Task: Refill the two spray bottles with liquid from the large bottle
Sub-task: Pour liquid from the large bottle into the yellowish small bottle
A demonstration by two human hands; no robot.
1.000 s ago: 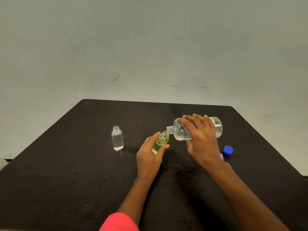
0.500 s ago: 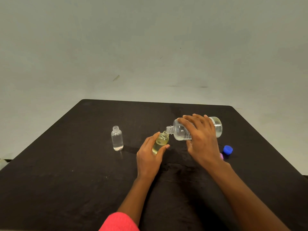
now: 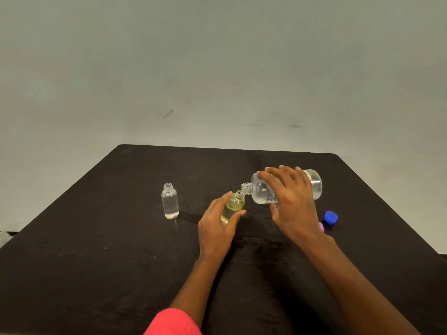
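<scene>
The large bottle (image 3: 260,189) is tipped nearly flat, neck right at the mouth of the yellowish spray bottle (image 3: 233,205). The right hand (image 3: 294,206) has its fingers (image 3: 278,174) wrapped over the big one, and the left hand (image 3: 214,230) grips the small one. The second clear bottle (image 3: 170,201) stands uncapped further left on the dark surface (image 3: 96,262).

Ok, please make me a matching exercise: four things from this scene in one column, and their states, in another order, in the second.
1 large bottle
2 yellowish small bottle
3 clear small bottle
4 blue cap

A stands alone, uncapped
B lies at the far right
C tilted, in the right hand
D gripped by the left hand

Pairs: 1-C, 2-D, 3-A, 4-B
</scene>
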